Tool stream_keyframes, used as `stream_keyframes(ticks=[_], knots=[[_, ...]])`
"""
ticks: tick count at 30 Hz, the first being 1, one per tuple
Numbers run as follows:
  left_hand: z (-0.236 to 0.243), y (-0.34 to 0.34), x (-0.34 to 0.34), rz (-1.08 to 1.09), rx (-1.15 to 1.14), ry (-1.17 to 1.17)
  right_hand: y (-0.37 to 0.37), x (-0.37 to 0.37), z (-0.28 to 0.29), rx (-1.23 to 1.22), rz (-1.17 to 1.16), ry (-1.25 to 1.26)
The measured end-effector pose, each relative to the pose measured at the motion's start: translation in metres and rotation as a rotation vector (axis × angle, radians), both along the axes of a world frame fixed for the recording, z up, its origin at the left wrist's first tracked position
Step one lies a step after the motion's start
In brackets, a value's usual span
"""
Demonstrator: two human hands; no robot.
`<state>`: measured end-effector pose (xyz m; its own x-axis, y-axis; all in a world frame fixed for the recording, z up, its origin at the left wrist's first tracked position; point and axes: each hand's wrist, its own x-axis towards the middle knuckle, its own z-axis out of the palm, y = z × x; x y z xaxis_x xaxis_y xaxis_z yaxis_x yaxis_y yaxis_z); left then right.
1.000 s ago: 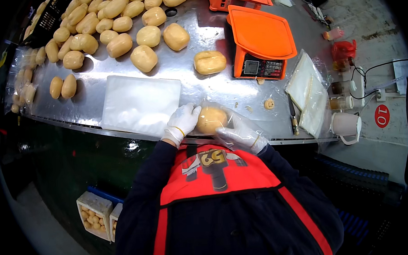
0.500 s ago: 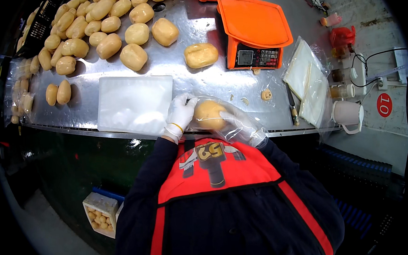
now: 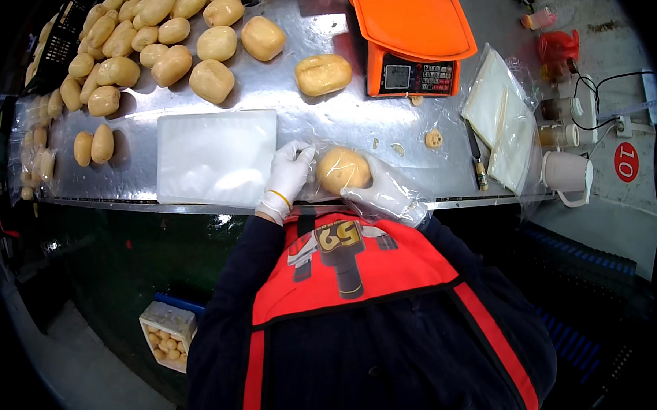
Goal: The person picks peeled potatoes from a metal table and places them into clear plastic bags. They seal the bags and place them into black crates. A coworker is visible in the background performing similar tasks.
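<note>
A lotus root section (image 3: 343, 170), pale tan and rounded, sits inside a clear plastic bag (image 3: 401, 183) at the table's front edge. My right hand (image 3: 383, 191), in a white glove, is inside the bag with its fingers curled round the lotus root. On the other side, my left hand (image 3: 290, 174), also gloved, pinches the bag's edge beside the root. Left of it lies a stack of clear flat bags (image 3: 216, 158). Beyond my hands rests a single lotus root section (image 3: 323, 75).
Many lotus root sections (image 3: 212, 81) cover the back left beside a black crate (image 3: 65, 40). An orange scale (image 3: 412, 25) stands at the back right. A knife (image 3: 477, 154), bag packs (image 3: 497, 117), a cut lotus slice (image 3: 433, 139) and a pale pitcher (image 3: 565, 178) are on the right.
The lotus root has turned in the bag and shifted slightly up and right. My right thumb has moved from its upper side to below it. My left hand keeps pinching the bag.
</note>
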<state>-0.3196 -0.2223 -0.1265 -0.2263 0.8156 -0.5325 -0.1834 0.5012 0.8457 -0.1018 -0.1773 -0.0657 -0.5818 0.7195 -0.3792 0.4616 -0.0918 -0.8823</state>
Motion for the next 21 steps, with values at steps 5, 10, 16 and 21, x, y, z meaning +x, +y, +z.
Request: stream_keyframes(ticks=[5, 10, 16, 21], knots=[[-0.016, -0.005, -0.001, -0.072, 0.078, 0.285, -0.010, 0.009, -0.028, -0.727, -0.370, 0.371], [-0.008, -0.002, 0.002, -0.077, 0.135, 0.389, -0.018, 0.007, -0.022, -0.917, -0.436, 0.515], [-0.011, 0.006, 0.001, -0.031, 0.148, 0.386, 0.000, 0.005, -0.001, -0.523, -0.068, 0.268], [-0.007, 0.007, 0.005, -0.017, 0.082, 0.324, -0.005, 0.002, -0.014, 0.147, 0.003, 0.110]])
